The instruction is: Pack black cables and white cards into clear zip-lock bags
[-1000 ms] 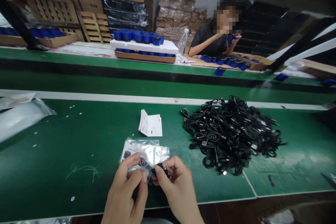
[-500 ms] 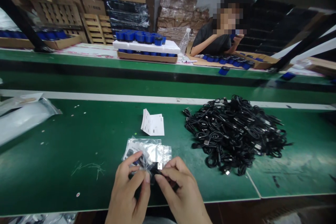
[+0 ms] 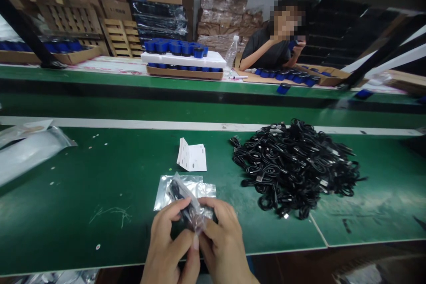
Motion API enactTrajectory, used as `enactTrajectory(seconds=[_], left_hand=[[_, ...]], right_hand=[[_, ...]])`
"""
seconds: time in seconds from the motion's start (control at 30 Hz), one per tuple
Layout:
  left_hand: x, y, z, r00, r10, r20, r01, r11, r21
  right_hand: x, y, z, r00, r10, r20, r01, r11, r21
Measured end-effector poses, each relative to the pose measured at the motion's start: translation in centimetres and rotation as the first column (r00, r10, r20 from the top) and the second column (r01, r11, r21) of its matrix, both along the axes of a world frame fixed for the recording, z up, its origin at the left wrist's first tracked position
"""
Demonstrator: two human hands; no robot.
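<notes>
Between both hands is a small clear plastic bag [image 3: 189, 206] with a black cable inside, tilted upward to the left. My left hand [image 3: 171, 239] pinches the bag's left side and lower end. On its right side, the fingers of my right hand [image 3: 223, 235] close around the bag; some fingertips are hidden. Flat clear bags [image 3: 163, 193] lie on the green bench just beyond my fingers. A folded white paper leaflet [image 3: 196, 158] stands partly open behind them. To the right is a large heap of coiled black USB cables [image 3: 293, 164].
A clear plastic package [image 3: 36, 151] lies at the far left. Across the bench [image 3: 109, 173], a raised shelf holds blue round parts [image 3: 176, 48] on a white foam tray and a plastic bottle [image 3: 232, 52]. A person [image 3: 266, 53] sits behind it.
The cable's metal USB plug, visible before at my right fingertips, is now out of sight in the bag. Both hands have come closer together around the bag, which has turned more upright.
</notes>
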State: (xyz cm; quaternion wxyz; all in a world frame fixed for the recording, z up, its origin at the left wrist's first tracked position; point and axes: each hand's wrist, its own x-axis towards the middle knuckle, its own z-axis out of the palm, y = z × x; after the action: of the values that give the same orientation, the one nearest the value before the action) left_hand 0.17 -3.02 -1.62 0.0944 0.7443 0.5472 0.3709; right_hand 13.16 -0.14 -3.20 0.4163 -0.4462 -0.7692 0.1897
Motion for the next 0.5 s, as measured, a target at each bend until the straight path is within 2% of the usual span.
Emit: enactTrajectory(seconds=[0.1, 0.17, 0.23, 0.27, 0.3, 0.37, 0.43, 0.5], left_hand=[[-1.3, 0.8, 0.6, 0.992, -0.016, -0.122, 0.022, 0.999, 0.049], [-2.8, 1.8, 1.2, 0.976, -0.041, -0.213, 0.048, 0.999, 0.026], [-4.3, 2.8, 2.1, 0.961, -0.117, -0.249, 0.077, 0.983, -0.166], [-4.8, 3.3, 2.5, 0.964, -0.148, -0.221, 0.077, 0.951, -0.298], [-5.1, 3.7, 2.9, 0.971, -0.172, -0.166, 0.084, 0.896, -0.436], [-5.2, 4.0, 3.6, 0.987, -0.163, 0.011, 0.130, 0.743, -0.656], [-4.9, 4.1, 3.8, 0.978, -0.090, 0.189, 0.204, 0.613, -0.763], [-4.6, 3.9, 3.5, 0.948, -0.004, 0.319, 0.267, 0.559, -0.785]], right_hand=[[0.5, 0.8, 0.9, 0.990, 0.139, -0.026, -0.141, 0.985, -0.097], [1.0, 1.3, 2.1, 0.966, 0.259, -0.005, -0.255, 0.948, -0.190], [1.6, 1.7, 3.3, 0.927, 0.372, 0.050, -0.348, 0.901, -0.257], [1.8, 1.8, 4.0, 0.903, 0.421, 0.083, -0.383, 0.878, -0.288], [2.1, 2.0, 4.5, 0.881, 0.460, 0.114, -0.406, 0.857, -0.316], [2.7, 2.2, 5.5, 0.844, 0.511, 0.164, -0.431, 0.827, -0.359], [3.2, 2.3, 6.1, 0.831, 0.527, 0.179, -0.433, 0.814, -0.388], [3.7, 2.5, 6.3, 0.838, 0.519, 0.169, -0.417, 0.809, -0.414]])
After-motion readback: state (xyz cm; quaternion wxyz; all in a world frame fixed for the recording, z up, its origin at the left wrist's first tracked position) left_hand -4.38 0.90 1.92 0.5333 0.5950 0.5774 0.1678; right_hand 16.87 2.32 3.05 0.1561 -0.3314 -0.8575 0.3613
